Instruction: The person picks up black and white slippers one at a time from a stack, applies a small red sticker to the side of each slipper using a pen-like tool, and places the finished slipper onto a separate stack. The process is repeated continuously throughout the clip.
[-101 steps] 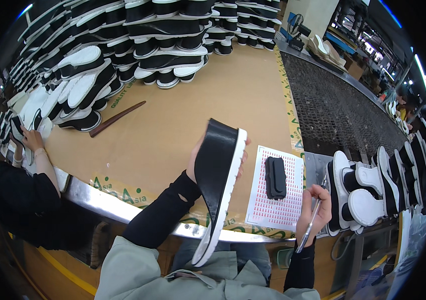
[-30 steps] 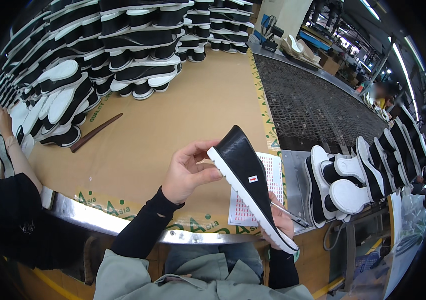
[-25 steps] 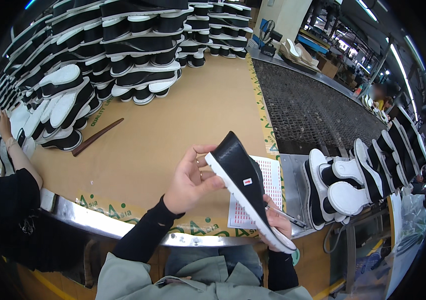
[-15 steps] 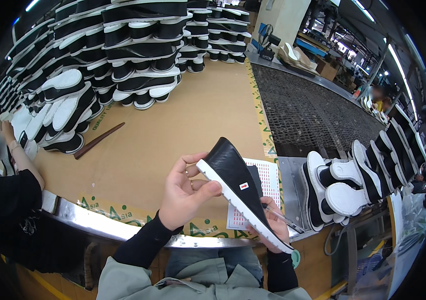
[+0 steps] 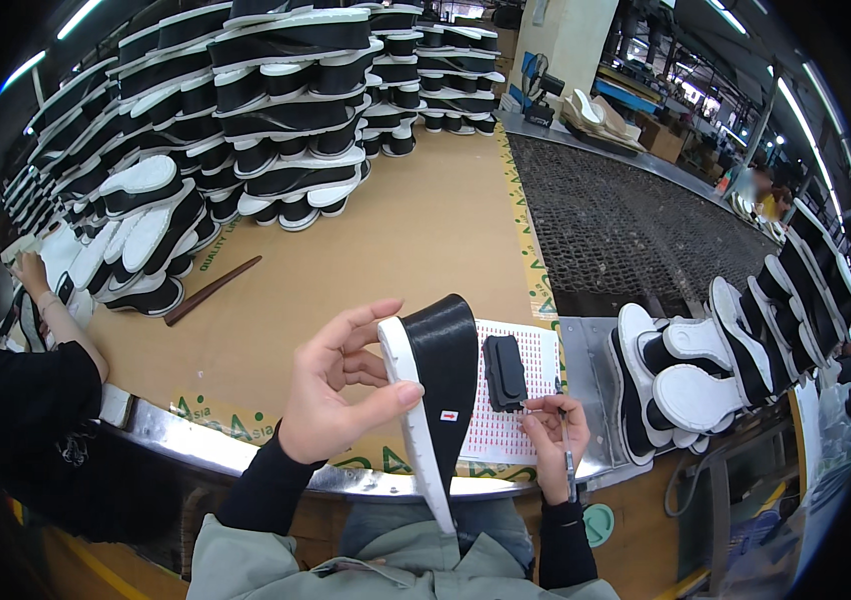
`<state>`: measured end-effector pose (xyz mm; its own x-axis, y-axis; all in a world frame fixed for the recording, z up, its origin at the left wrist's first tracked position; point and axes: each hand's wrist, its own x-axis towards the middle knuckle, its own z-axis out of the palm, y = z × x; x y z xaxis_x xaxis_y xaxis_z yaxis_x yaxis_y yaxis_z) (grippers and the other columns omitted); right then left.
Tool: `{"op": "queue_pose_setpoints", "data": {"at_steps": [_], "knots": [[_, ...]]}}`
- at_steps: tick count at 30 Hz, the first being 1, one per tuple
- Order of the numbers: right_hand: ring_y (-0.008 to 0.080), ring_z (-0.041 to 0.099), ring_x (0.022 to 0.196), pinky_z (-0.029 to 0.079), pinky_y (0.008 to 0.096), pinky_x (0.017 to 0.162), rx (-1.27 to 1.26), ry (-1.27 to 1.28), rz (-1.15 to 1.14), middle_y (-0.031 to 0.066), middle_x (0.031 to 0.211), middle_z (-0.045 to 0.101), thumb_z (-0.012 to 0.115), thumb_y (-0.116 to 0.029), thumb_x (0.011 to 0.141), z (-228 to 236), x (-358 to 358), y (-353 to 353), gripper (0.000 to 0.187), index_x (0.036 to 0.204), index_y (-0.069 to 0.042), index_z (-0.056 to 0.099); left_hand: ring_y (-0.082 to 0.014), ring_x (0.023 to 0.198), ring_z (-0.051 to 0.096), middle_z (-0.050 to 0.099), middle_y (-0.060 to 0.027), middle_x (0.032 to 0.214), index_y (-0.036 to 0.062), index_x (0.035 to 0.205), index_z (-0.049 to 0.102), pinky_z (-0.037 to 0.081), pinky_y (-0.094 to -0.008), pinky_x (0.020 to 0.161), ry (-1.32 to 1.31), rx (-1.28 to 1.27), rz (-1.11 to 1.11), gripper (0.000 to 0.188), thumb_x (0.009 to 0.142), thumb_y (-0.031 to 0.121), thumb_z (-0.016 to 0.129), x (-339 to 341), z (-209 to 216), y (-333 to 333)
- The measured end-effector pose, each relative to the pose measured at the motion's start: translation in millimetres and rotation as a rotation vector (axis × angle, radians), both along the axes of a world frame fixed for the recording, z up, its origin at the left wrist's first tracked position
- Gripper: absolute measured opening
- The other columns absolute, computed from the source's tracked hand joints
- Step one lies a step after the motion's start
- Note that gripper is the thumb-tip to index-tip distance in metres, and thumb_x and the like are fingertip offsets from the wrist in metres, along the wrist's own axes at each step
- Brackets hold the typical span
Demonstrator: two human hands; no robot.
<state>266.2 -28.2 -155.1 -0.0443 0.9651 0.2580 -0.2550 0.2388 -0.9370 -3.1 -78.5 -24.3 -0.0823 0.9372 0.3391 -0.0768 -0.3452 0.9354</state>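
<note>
A black wedge shoe sole (image 5: 448, 365) with a white bottom layer stands tilted in my left hand (image 5: 336, 395), gripped between thumb and fingers at its thick end. On its black side sits a small white sticker (image 5: 450, 416) with a red arrow. My right hand (image 5: 558, 440) holds a slim pen (image 5: 570, 460), and its thumb and index finger are close together near a dark block (image 5: 505, 372). Whether the fingertips pinch anything small cannot be made out. The block lies on a white sheet of rows of red marks (image 5: 491, 445), partly behind the sole.
Tall stacks of black-and-white soles (image 5: 291, 120) fill the back left. A brown stick (image 5: 214, 290) lies on the cardboard-covered table (image 5: 316, 270). More soles (image 5: 691, 390) lean at right, beside a dark mesh belt (image 5: 636, 210). A co-worker's arm (image 5: 66, 320) reaches in at left.
My right hand has let go of the sole's thin end and moved to the sheet beside the block. My left hand has turned the sole more upright and shifted it left.
</note>
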Motion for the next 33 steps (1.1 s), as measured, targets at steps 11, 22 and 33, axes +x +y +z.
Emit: {"op": "queue_pose_setpoints", "data": {"at_steps": [11,22,33], "knots": [[0.0098,0.062,0.081,0.052,0.0210,0.073,-0.018,-0.023,-0.023,0.0079,0.091,0.062,0.067,0.009,0.082,-4,2,-1,0.034,0.110,0.001,0.050,-0.0074,0.080,0.064,0.068,-0.0093,0.102,0.0004,0.131,0.046,0.051,-0.0202,0.066,-0.067,-0.168,-0.115,0.052,0.086,0.011,0.069,0,7,13],[0.0098,0.060,0.078,0.050,0.0215,0.071,-0.012,-0.018,-0.028,0.0074,0.089,0.061,0.064,0.009,0.084,-6,2,-1,0.030,0.109,0.002,0.050,-0.0067,0.079,0.062,0.066,-0.0101,0.108,-0.0032,0.133,0.044,0.049,-0.0195,0.071,0.023,-0.043,-0.093,0.063,0.079,0.010,0.075,3,7,7],[0.0107,0.061,0.078,0.052,0.0231,0.074,-0.018,0.030,-0.018,0.0071,0.090,0.059,0.061,0.010,0.085,-5,2,-1,0.027,0.109,0.002,0.050,-0.0208,0.097,0.068,0.070,-0.0138,0.109,-0.0015,0.110,0.066,0.053,-0.0292,0.082,0.531,0.497,0.029,0.053,0.061,0.011,0.083,-5,39,-6]]}}
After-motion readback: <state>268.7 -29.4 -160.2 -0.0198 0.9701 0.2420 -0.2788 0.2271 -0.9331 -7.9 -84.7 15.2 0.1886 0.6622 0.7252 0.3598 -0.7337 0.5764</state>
